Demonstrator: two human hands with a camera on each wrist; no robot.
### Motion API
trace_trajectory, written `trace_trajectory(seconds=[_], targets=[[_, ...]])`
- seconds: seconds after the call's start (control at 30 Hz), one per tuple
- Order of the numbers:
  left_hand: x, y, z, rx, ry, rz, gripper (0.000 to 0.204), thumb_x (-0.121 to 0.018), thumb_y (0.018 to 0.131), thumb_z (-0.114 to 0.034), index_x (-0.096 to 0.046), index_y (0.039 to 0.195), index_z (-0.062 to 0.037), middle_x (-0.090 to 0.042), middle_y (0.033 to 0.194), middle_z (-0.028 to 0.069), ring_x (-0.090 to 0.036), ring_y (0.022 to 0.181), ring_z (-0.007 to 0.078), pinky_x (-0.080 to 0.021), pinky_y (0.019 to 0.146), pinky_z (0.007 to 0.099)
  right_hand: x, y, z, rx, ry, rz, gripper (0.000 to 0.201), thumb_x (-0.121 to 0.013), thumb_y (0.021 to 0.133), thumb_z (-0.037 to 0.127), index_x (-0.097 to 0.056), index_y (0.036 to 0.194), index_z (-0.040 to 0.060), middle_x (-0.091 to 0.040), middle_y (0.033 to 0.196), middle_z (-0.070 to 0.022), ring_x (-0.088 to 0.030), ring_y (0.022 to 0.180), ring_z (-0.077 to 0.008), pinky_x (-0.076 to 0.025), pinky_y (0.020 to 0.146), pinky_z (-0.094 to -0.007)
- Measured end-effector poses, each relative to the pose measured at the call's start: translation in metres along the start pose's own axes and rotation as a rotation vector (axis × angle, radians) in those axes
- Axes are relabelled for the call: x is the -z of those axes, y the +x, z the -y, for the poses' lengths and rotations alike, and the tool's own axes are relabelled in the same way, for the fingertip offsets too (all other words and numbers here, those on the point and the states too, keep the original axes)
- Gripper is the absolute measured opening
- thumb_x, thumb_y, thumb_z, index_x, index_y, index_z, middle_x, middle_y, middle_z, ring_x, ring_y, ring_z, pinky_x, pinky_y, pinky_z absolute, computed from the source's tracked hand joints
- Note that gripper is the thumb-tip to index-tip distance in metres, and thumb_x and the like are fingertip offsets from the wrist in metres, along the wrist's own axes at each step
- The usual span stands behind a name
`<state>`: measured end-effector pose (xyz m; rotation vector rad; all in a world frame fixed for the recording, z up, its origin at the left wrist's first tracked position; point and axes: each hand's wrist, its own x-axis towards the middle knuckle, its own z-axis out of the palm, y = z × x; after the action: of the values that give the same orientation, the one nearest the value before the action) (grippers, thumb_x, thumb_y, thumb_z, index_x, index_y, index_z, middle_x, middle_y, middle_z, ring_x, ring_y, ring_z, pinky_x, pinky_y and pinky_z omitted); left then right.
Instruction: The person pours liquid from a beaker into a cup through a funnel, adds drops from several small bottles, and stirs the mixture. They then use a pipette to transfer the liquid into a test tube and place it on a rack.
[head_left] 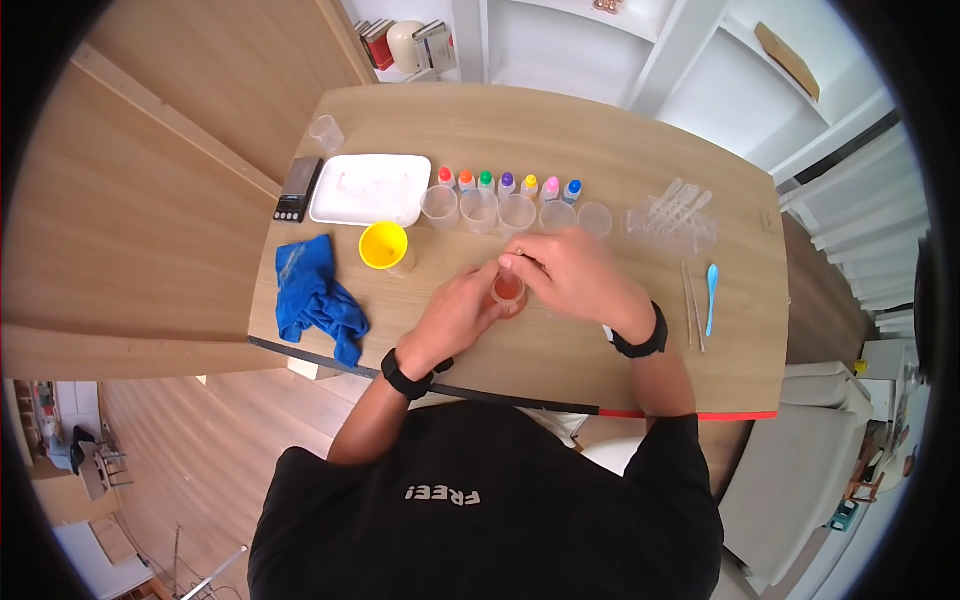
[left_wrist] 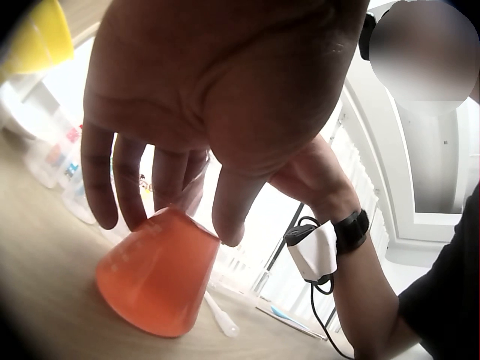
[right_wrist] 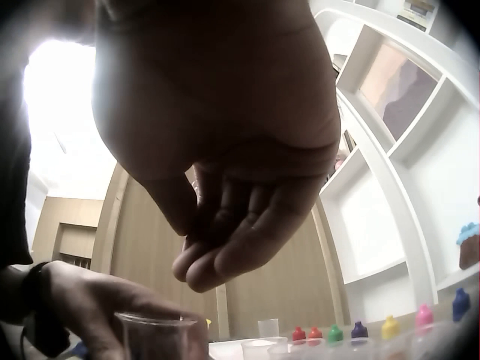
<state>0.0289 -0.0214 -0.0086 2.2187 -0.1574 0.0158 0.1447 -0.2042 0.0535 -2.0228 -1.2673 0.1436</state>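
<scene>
My left hand (head_left: 462, 315) grips the neck of a conical flask (left_wrist: 161, 277), thumb on one side and fingers on the other. The flask holds orange-red liquid and has white graduation marks; its base sits at the wooden tabletop. Over the flask mouth, my right hand (head_left: 578, 275) is held with its fingers curled in and the thumb against them. In the right wrist view those fingertips (right_wrist: 202, 274) are above the flask's clear rim (right_wrist: 156, 321); I cannot tell whether something small is between them.
Beyond the hands stand a row of clear cups (head_left: 478, 212) and several bottles with coloured caps (head_left: 507, 182). Leftward are a yellow cup (head_left: 384, 244), white tray (head_left: 325, 212), black scale (head_left: 297, 188) and blue cloth (head_left: 315, 300). Rightward lie plastic droppers (head_left: 676, 205), thin rods (head_left: 692, 310) and a blue spoon (head_left: 712, 290).
</scene>
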Motion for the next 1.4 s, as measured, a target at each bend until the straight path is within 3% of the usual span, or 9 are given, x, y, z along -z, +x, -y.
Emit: trace_trajectory(seconds=[0.1, 0.2, 0.3, 0.63, 0.7, 0.8, 1.0, 1.1, 1.4], targets=[[0.001, 0.001, 0.000, 0.037, 0.007, 0.011, 0.042, -0.077, 0.094, -0.016, -0.060, 0.130, -0.0054, -0.071, 0.111, 0.0180, -0.066, 0.108, 0.0399, -0.054, 0.090, 0.0499, 0.015, 0.000, 0.014, -0.111, 0.147, 0.212, 0.019, -0.067, 0.103, 0.022, -0.079, 0.100, 0.0069, -0.071, 0.074, -0.0130, -0.066, 0.062, -0.0307, -0.048, 0.058, -0.0394], [-0.002, 0.001, 0.005, 0.000, -0.014, 0.026, 0.044, -0.077, 0.094, -0.018, -0.059, 0.132, -0.0056, -0.071, 0.110, 0.0189, -0.066, 0.108, 0.0401, -0.054, 0.089, 0.0502, -0.006, -0.002, -0.008, 0.035, 0.178, 0.033, 0.019, -0.067, 0.103, 0.021, -0.079, 0.100, 0.0070, -0.072, 0.077, -0.0125, -0.065, 0.062, -0.0311, -0.048, 0.058, -0.0389], [-0.001, -0.002, 0.001, 0.011, 0.040, -0.009, 0.044, -0.077, 0.095, -0.021, -0.059, 0.131, -0.0056, -0.071, 0.109, 0.0194, -0.066, 0.108, 0.0402, -0.054, 0.089, 0.0503, 0.013, 0.001, 0.007, -0.046, -0.047, 0.152, 0.019, -0.067, 0.102, 0.022, -0.078, 0.100, 0.0064, -0.074, 0.081, -0.0122, -0.066, 0.064, -0.0315, -0.049, 0.059, -0.0386], [0.000, -0.001, 0.000, 0.030, 0.067, 0.041, 0.046, -0.078, 0.096, -0.025, -0.059, 0.133, -0.0052, -0.071, 0.109, 0.0196, -0.066, 0.109, 0.0396, -0.054, 0.090, 0.0496, 0.004, 0.000, 0.003, -0.001, 0.123, 0.141, 0.021, -0.068, 0.102, 0.023, -0.076, 0.093, 0.0050, -0.069, 0.075, -0.0126, -0.063, 0.062, -0.0323, -0.047, 0.057, -0.0401], [0.001, 0.000, -0.001, 0.024, 0.058, 0.022, 0.047, -0.078, 0.095, -0.025, -0.059, 0.134, -0.0051, -0.071, 0.109, 0.0200, -0.066, 0.109, 0.0396, -0.055, 0.090, 0.0493, -0.002, 0.001, -0.004, 0.031, 0.000, -0.015, 0.021, -0.068, 0.102, 0.023, -0.076, 0.095, 0.0051, -0.070, 0.075, -0.0132, -0.064, 0.061, -0.0319, -0.047, 0.057, -0.0399], [-0.001, -0.001, 0.004, 0.028, 0.066, 0.014, 0.047, -0.078, 0.095, -0.024, -0.058, 0.134, -0.0055, -0.071, 0.109, 0.0194, -0.066, 0.109, 0.0398, -0.055, 0.091, 0.0494, 0.012, 0.001, 0.007, -0.029, 0.045, 0.170, 0.021, -0.068, 0.102, 0.023, -0.076, 0.095, 0.0049, -0.070, 0.075, -0.0140, -0.063, 0.061, -0.0325, -0.047, 0.057, -0.0404], [0.001, 0.001, 0.001, 0.066, 0.059, 0.021, 0.045, -0.078, 0.094, -0.021, -0.060, 0.133, -0.0058, -0.070, 0.112, 0.0181, -0.066, 0.108, 0.0404, -0.055, 0.091, 0.0496, 0.001, 0.000, -0.003, 0.015, -0.069, 0.000, 0.019, -0.070, 0.100, 0.023, -0.077, 0.096, 0.0057, -0.072, 0.078, -0.0137, -0.066, 0.065, -0.0325, -0.048, 0.059, -0.0394], [-0.002, 0.000, 0.006, 0.042, 0.052, 0.053, 0.042, -0.078, 0.094, -0.019, -0.061, 0.130, -0.0057, -0.071, 0.113, 0.0181, -0.066, 0.108, 0.0402, -0.054, 0.090, 0.0497, 0.007, -0.001, 0.007, 0.022, 0.116, 0.160, 0.018, -0.070, 0.100, 0.022, -0.077, 0.096, 0.0061, -0.072, 0.079, -0.0129, -0.067, 0.066, -0.0321, -0.049, 0.059, -0.0388], [0.001, 0.002, 0.001, 0.027, 0.055, 0.040, 0.042, -0.078, 0.094, -0.019, -0.060, 0.129, -0.0052, -0.071, 0.112, 0.0188, -0.067, 0.108, 0.0410, -0.054, 0.090, 0.0504, 0.009, 0.000, 0.008, -0.037, 0.089, 0.153, 0.016, -0.069, 0.101, 0.020, -0.078, 0.096, 0.0079, -0.073, 0.080, -0.0107, -0.066, 0.065, -0.0311, -0.048, 0.058, -0.0390]])
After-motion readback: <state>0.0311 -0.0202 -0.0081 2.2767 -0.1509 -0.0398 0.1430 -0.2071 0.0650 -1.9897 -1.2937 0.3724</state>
